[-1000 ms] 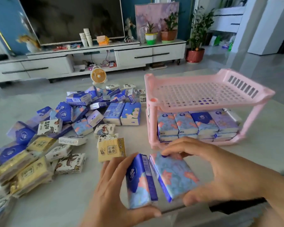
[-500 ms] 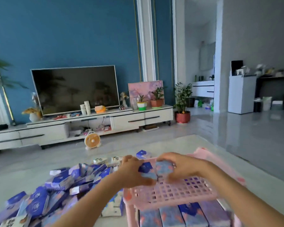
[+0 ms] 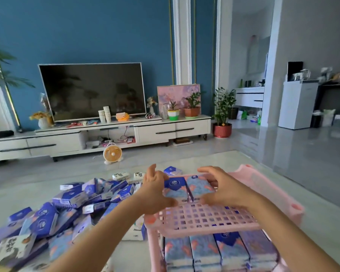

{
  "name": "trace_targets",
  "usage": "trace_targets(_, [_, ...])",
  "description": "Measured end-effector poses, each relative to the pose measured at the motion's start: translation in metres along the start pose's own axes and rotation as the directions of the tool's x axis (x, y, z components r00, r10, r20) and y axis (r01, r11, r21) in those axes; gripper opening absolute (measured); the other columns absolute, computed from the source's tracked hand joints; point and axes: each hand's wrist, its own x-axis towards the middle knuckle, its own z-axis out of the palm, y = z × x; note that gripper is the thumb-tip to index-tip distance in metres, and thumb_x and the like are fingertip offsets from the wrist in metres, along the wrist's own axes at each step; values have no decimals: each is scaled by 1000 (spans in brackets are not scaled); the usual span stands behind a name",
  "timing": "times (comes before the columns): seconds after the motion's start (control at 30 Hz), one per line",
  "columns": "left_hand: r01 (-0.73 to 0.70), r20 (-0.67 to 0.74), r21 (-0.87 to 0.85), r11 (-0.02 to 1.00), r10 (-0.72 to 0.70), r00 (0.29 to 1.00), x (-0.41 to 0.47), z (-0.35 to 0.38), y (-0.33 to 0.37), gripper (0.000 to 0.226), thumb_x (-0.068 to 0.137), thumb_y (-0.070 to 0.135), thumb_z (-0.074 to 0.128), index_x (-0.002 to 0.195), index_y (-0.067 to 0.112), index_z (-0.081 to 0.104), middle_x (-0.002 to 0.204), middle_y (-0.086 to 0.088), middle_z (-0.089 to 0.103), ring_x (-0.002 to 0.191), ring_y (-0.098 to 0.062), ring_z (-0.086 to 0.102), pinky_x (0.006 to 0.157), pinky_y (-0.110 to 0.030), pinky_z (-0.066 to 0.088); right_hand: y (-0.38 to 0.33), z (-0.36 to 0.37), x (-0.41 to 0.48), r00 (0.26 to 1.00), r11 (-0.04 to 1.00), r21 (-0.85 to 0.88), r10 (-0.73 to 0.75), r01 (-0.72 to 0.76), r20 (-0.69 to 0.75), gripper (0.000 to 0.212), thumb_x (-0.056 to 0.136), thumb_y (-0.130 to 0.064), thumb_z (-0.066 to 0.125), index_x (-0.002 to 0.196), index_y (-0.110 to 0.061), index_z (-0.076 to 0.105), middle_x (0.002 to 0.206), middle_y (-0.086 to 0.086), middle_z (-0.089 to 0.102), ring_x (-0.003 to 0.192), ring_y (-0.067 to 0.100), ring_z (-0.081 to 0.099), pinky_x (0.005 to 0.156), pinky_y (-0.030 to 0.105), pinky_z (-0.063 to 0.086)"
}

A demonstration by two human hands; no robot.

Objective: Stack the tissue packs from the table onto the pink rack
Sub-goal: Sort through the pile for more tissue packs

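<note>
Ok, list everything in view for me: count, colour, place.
table: one, pale grey
rack: one, pink, on table right
top-shelf packs: two, blue floral, side by side on top shelf
lower-shelf packs: four across, blue and purple
loose packs: many, mostly blue, heaped on table left
television: one, black, on white cabinet
fan: one, orange, on floor
plant: one, green, red pot, on floor
left hand: at left pack's edge
right hand: fingers spread over right pack
</note>
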Motion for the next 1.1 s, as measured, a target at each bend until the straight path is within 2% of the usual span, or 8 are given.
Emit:
trace_targets(0.3, [-29,-6,172,985,30,1000,-4,-2,9,65,83,40,64,139,20,37,151,-6,10,140,-26,8,112,-38,18,-3,4,-1,992,987,-141,-89,77,-85,49,72,-26,78,116,-26,56,118,-11,48,96,2,51,76,14,46])
trace_targets(0.47, [-20,-19,154,988,23,1000,-3,0,10,66,83,38,64,140,20,35,148,-6,15,138,-24,10,110,-34,19,-2,6,-2,990,985,-152,-101,85,-98,47,72,-28,78,114,-25,57,117,-11,47,81,-4,47,62,10,39])
trace_targets(0.67, [19,-36,179,984,-13,999,-5,-2,11,83,81,44,63,145,17,18,151,-6,16,140,-24,13,113,-37,16,-9,8,-6,995,982,-177,-74,62,-64,50,76,-27,75,120,-21,54,129,-7,46,87,-2,47,64,8,39])
trace_targets(0.73, [37,-67,19,999,-35,997,-8,-2,11,83,82,49,60,146,17,17,153,-5,16,140,-25,16,113,-41,16,-17,7,-15,997,984,-176,-41,30,-60,60,75,-30,76,128,-22,48,133,-7,40,102,4,45,73,8,38])
trace_targets(0.8, [65,-115,-364,929,-114,987,-20,-7,7,75,86,48,55,145,17,21,151,-7,22,136,-26,26,111,-43,26,-28,8,-30,995,990,-140,-20,7,-96,66,78,-34,72,134,-24,40,130,-9,36,106,4,43,76,8,38])
trace_targets(0.9, [-19,-288,-654,756,-226,931,-61,-10,-20,49,93,35,47,137,19,35,139,-4,41,118,-16,45,92,-26,41,-46,11,-62,976,979,-182,-123,90,-179,39,87,-33,61,122,-33,45,121,-12,47,96,-4,48,72,7,42])
trace_targets(1.0, [-75,-549,-517,852,-264,793,-121,7,-64,21,95,17,45,107,32,53,115,7,55,98,-9,49,82,-20,39,-72,24,-91,931,932,-236,-320,275,-178,28,86,-16,62,92,-42,53,97,-20,57,89,-5,54,76,12,46])
trace_targets(1.1, [-8,-670,-378,926,-268,692,-171,32,-110,32,72,8,41,77,37,54,91,15,60,94,-11,52,83,-22,38,-111,60,-104,889,885,-187,-448,426,-94,25,83,-9,65,78,-32,63,80,-15,64,75,2,59,68,9,43])
